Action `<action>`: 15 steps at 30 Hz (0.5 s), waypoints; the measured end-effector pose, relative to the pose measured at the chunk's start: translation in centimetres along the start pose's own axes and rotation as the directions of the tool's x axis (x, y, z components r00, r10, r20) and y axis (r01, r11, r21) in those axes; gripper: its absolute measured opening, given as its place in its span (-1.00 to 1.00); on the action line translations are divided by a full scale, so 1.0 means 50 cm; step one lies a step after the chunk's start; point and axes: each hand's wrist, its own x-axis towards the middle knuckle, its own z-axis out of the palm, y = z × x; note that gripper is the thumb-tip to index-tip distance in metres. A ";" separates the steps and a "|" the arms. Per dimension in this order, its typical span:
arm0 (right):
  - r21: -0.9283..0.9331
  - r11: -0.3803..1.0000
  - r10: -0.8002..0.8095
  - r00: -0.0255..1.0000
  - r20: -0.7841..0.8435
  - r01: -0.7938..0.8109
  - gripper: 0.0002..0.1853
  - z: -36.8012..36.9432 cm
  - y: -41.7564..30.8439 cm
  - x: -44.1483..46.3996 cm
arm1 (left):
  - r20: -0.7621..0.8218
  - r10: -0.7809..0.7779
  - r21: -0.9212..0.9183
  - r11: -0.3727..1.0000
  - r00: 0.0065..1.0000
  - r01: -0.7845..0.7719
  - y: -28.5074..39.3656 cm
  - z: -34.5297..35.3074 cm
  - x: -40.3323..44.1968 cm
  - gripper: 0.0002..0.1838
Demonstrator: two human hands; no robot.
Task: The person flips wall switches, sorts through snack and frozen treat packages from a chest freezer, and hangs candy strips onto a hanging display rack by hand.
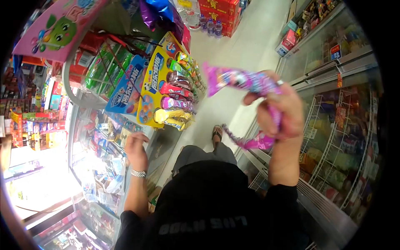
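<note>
My right hand (281,110) is raised on the right with its fingers wrapped round a strip of shiny purple candy packets (239,79). One end of the strip sticks out to the left above the fist; the other end droops below it. The print on the packets is blurred. My left hand (136,149) hangs on the left beside the glass display case, with nothing in it and its fingers loosely apart. Just above that hand is a yellow display card (151,89), with strips of yellow, green, brown, red and purple packets hanging along its right side.
A blue display card (127,85) stands beside the yellow one. To the right runs a glass-door fridge (329,146) with wire shelves. Red boxes (218,14) and purple-tinted bottles (210,27) stand on the floor ahead. A glass case (98,162) lies along the left.
</note>
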 end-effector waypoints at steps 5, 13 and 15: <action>-0.049 0.951 0.307 0.951 0.042 -0.305 -0.72 -0.040 0.099 0.051 | 0.084 -0.020 0.070 0.997 0.996 0.015 0.042 0.076 0.120 -0.70; -0.417 0.850 0.318 0.945 -0.084 -0.323 -0.73 -0.081 0.282 0.135 | 0.383 -0.367 -0.449 0.728 0.847 0.519 0.019 0.114 0.183 -0.66; -0.305 0.868 0.389 0.918 -0.076 -0.392 -0.69 -0.081 0.322 0.147 | 0.379 -0.398 -0.374 0.761 0.836 0.531 0.006 0.117 0.186 -0.67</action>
